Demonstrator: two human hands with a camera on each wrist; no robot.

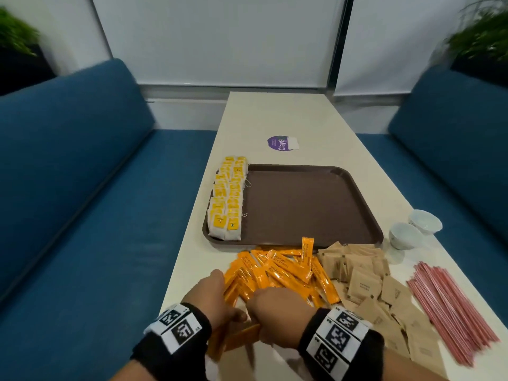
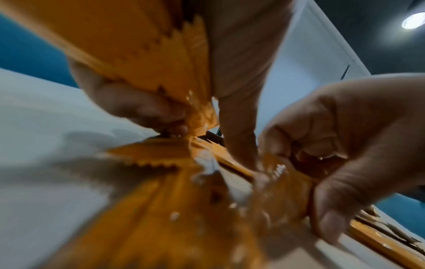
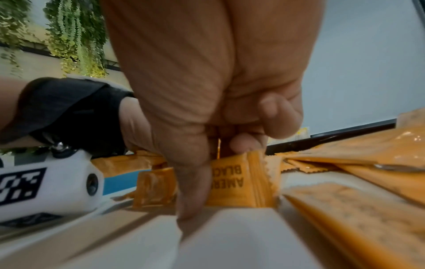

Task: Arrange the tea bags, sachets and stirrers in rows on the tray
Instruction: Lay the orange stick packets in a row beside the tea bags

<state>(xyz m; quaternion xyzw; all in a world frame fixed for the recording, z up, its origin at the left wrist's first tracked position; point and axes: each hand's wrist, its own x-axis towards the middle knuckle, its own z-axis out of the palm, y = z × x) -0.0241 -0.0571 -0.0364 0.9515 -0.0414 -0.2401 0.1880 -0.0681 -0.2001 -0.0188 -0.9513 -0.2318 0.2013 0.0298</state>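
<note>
A brown tray lies mid-table, with yellow tea bags in two rows along its left edge. In front of it lie a pile of orange coffee sachets, brown sugar sachets and red stirrers. Both hands work at the near left of the orange pile. My left hand grips a bunch of orange sachets along its palm. My right hand pinches an orange sachet between thumb and curled fingers, close beside the left.
Two white cups stand right of the tray. A purple sticker is on the table beyond it. Blue sofas flank the narrow white table on both sides. The left table edge is close to my left hand.
</note>
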